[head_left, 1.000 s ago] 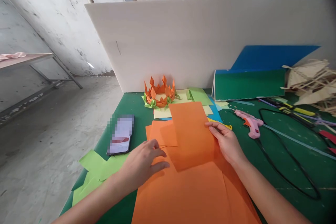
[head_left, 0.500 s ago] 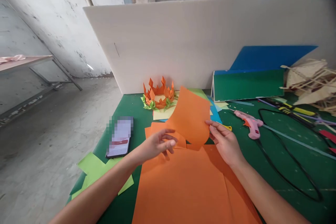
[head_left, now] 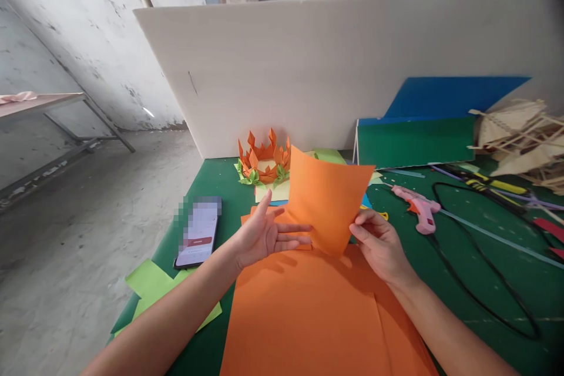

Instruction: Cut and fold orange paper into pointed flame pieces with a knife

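Observation:
An orange sheet of paper (head_left: 328, 200) is held up and slightly curved above the table. My right hand (head_left: 381, 241) pinches its right edge between thumb and fingers. Palm facing the sheet, my left hand (head_left: 271, 232) is spread open at its lower left; whether the fingertips touch the paper I cannot tell. Beneath both hands lie large orange sheets (head_left: 304, 311), with smaller orange pieces partly hidden behind my left hand. A folded orange paper crown (head_left: 264, 158) with green paper leaves stands behind, near the white board.
A phone (head_left: 200, 232) and green paper pieces (head_left: 152, 282) lie on the left. To the right are a pink glue gun (head_left: 416, 205) with a looping black cord, pliers (head_left: 484, 191) and a wooden stick model (head_left: 524, 141). A white board (head_left: 282, 70) rises along the back.
The orange sheet has turned to face me more squarely, its top right corner swinging right. My left hand has opened with thumb up, and my right hand has shifted slightly down and right.

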`<state>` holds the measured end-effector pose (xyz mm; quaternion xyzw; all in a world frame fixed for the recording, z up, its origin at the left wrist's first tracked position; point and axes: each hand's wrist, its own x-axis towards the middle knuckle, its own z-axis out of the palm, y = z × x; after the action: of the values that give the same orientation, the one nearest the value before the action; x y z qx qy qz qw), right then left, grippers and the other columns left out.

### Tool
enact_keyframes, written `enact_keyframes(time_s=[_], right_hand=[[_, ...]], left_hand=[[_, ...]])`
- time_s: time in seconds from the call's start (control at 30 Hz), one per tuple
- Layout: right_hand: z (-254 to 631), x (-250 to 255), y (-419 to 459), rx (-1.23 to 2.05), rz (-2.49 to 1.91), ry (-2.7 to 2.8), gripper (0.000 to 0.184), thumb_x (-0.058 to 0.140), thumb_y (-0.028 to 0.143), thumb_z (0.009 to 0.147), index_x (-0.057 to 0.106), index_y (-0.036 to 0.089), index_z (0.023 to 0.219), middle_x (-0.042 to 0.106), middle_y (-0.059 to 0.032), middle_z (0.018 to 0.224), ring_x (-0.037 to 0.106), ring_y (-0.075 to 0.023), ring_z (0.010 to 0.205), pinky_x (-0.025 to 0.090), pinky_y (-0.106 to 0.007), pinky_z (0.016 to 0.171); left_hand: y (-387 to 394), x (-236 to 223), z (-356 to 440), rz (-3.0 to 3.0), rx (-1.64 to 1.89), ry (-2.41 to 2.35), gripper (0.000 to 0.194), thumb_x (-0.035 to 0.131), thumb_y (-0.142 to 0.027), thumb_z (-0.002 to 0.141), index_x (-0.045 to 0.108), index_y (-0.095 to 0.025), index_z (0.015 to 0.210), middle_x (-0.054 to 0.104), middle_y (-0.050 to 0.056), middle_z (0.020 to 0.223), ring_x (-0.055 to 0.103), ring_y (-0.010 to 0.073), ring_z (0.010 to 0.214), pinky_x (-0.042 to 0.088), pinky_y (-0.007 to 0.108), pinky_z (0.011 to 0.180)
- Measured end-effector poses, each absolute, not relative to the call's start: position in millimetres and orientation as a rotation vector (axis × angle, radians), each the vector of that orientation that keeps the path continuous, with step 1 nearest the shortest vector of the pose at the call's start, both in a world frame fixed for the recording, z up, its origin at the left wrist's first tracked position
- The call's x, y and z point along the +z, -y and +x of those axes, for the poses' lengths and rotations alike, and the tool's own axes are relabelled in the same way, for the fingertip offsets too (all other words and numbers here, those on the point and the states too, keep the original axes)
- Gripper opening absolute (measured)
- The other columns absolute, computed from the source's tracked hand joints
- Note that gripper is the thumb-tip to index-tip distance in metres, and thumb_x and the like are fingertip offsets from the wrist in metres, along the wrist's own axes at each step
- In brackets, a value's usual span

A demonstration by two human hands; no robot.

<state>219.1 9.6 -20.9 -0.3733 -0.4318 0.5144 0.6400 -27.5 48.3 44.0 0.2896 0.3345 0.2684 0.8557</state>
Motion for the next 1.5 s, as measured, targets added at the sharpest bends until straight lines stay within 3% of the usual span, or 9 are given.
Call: enact_keyframes(time_s=[0.23, 0.43, 0.67, 0.83, 0.97, 1.1, 1.17, 1.33, 1.5], right_hand=[[222.0, -17.5, -3.3, 1.22, -0.797, 1.186, 0.017, 0.075, 0.026, 0.081, 0.063, 0.032, 0.092, 0.066, 0.0008, 0.092, 0.061, -0.0177, 0.083, 0.051, -0.031, 0.075], [220.8, -2.0, 6.3, 1.107, -0.698, 1.489, 0.004, 0.067, 0.03, 0.087, 0.071, 0.03, 0.088, 0.058, -0.0027, 0.088, 0.056, -0.0179, 0.079, 0.048, -0.03, 0.07], [219.3, -12.4, -2.1, 1.005, -0.823, 1.418, 0.006, 0.072, 0.032, 0.082, 0.067, 0.029, 0.08, 0.053, -0.0045, 0.107, 0.054, -0.0211, 0.095, 0.047, -0.031, 0.077], [227.0, -25.1, -12.2, 0.913, -1.009, 1.549, 0.015, 0.073, 0.042, 0.079, 0.069, 0.029, 0.084, 0.045, -0.0057, 0.133, 0.045, -0.0267, 0.119, 0.042, -0.039, 0.097], [226.0, -22.9, -14.8, 1.156, -1.143, 1.565, 0.021, 0.074, 0.044, 0.078, 0.07, 0.026, 0.088, 0.042, -0.0075, 0.143, 0.051, -0.029, 0.12, 0.047, -0.039, 0.091], [221.9, -21.2, -18.8, 1.192, -1.227, 1.399, 0.035, 0.073, 0.054, 0.076, 0.066, 0.021, 0.069, 0.063, -0.0083, 0.119, 0.057, -0.0287, 0.111, 0.049, -0.035, 0.086], [221.3, -22.8, -20.2, 1.176, -1.275, 1.299, 0.039, 0.071, 0.057, 0.076, 0.064, 0.021, 0.066, 0.067, -0.0061, 0.094, 0.061, -0.0245, 0.092, 0.05, -0.032, 0.076], [223.1, -26.8, -20.3, 1.101, -1.308, 1.185, 0.039, 0.07, 0.057, 0.077, 0.058, 0.021, 0.066, 0.054, 0.0016, 0.066, 0.051, -0.0154, 0.065, 0.043, -0.027, 0.059], [220.8, -27.4, -21.4, 1.094, -1.262, 1.139, 0.037, 0.075, 0.052, 0.076, 0.057, 0.021, 0.068, 0.051, 0.0038, 0.064, 0.048, -0.0124, 0.061, 0.041, -0.024, 0.055]], left_hand=[[-62.6, 34.6, -34.9, 0.52, 0.468, -0.74, 0.108, 0.042, -0.084, 0.077, 0.019, -0.008, 0.151, 0.062, 0.03, 0.124, 0.073, 0.0332, 0.092, 0.054, 0.032, 0.07], [-70.3, 25.1, -46.8, 0.527, 0.463, -0.745, 0.098, 0.039, -0.085, 0.077, 0.047, -0.009, 0.138, 0.073, 0.018, 0.101, 0.072, 0.0303, 0.086, 0.054, 0.033, 0.066], [-68.7, 8.6, -47.2, 0.753, 0.606, -0.848, 0.062, 0.079, -0.02, 0.072, 0.058, -0.016, 0.13, 0.071, 0.013, 0.112, 0.07, 0.0229, 0.095, 0.052, 0.03, 0.082], [-66.5, -0.6, -42.5, 0.927, 0.735, -0.899, 0.051, 0.076, -0.025, 0.076, 0.062, -0.019, 0.124, 0.07, 0.011, 0.116, 0.068, 0.0238, 0.1, 0.052, 0.033, 0.086], [-64.0, -4.7, -38.8, 0.993, 0.871, -0.91, 0.054, 0.075, -0.031, 0.076, 0.06, -0.021, 0.127, 0.07, 0.008, 0.109, 0.068, 0.0232, 0.097, 0.052, 0.033, 0.084], [-59.1, -9.3, -33.9, 1.043, 0.886, -0.856, 0.061, 0.069, -0.035, 0.082, 0.047, -0.029, 0.138, 0.071, 0.004, 0.099, 0.068, 0.02, 0.086, 0.052, 0.033, 0.078], [-56.8, -11.5, -31.6, 1.085, 0.884, -0.873, 0.051, 0.068, -0.038, 0.082, 0.055, -0.027, 0.131, 0.07, 0.005, 0.104, 0.067, 0.0204, 0.09, 0.051, 0.032, 0.08], [-52.7, -11.3, -30.5, 1.151, 0.787, -0.926, 0.041, 0.07, -0.053, 0.078, 0.073, -0.015, 0.094, 0.071, 0.009, 0.093, 0.065, 0.0255, 0.09, 0.048, 0.032, 0.077], [-52.5, -10.9, -27.8, 1.3, 0.772, -0.969, 0.043, 0.074, -0.056, 0.073, 0.067, -0.014, 0.069, 0.06, 0.003, 0.064, 0.055, 0.0159, 0.063, 0.04, 0.025, 0.057]])
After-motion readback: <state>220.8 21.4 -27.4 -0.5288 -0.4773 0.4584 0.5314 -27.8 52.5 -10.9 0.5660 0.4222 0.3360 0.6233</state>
